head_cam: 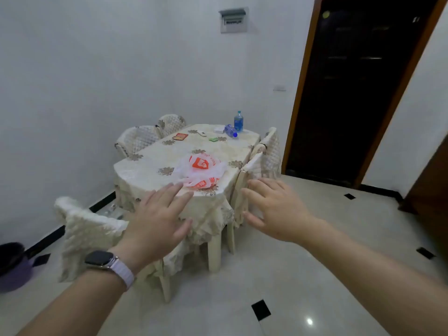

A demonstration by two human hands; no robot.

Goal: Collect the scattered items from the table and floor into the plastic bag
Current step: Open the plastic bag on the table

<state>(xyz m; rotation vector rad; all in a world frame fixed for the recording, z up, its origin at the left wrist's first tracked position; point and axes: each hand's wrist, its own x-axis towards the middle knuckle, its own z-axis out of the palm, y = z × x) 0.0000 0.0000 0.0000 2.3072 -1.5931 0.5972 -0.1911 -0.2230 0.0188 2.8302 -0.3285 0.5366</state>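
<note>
A white plastic bag with orange print (200, 169) lies crumpled on the near end of the covered table (150, 166). At the far end stand an upright blue water bottle (238, 121) and a second bottle lying on its side (230, 131). Near them lie a red packet (180, 136), a small green packet (213, 139), a white remote-like item (201, 133) and a small white box (219, 130). My left hand (157, 219) and my right hand (274, 209) are stretched out in the air short of the table, fingers spread, holding nothing.
Several covered chairs ring the table: one at the near left (87, 234), one at the right (257, 170), two at the far left (138, 139). A dark bin (12, 265) sits on the floor at the left. A dark doorway (358, 88) opens at the right.
</note>
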